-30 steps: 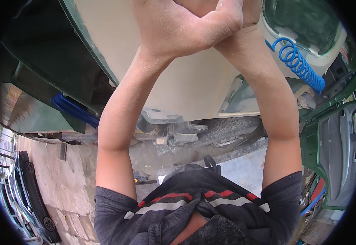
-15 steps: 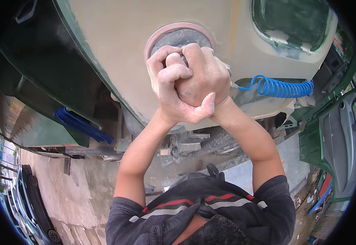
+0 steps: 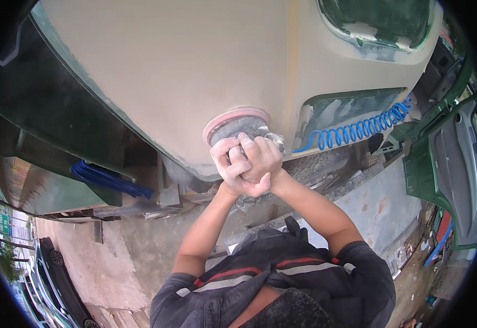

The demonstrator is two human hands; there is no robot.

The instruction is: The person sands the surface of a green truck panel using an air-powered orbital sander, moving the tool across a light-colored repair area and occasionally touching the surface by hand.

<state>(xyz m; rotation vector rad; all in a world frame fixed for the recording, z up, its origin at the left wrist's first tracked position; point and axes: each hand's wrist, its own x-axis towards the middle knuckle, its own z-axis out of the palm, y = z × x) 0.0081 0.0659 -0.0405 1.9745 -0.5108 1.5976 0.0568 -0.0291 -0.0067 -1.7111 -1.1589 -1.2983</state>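
Observation:
Both of my hands are clasped together on a round disc sander (image 3: 233,128) with a pinkish pad rim. My right hand (image 3: 263,156) wraps the dark sander body, mostly hiding it. My left hand (image 3: 230,169) lies over the right one, its fingers curled and its thumb pointing right. White dust coats the skin of both. The pad rests against the lower edge area of a beige-coated vehicle panel (image 3: 184,71). From the sander's right side a blue coiled air hose (image 3: 359,128) stretches to the right.
A green-edged recess (image 3: 353,106) and a window-like opening (image 3: 380,22) break the panel on the right. Dark blue cloth (image 3: 110,177) hangs at the left. Green door parts (image 3: 441,169) stand far right. Parked cars (image 3: 52,279) line the lower left, beyond the concrete ground (image 3: 107,257).
My hands and the sander have come down the panel, closer to my body and its lower edge. The coiled hose is stretched longer. The view has shifted slightly.

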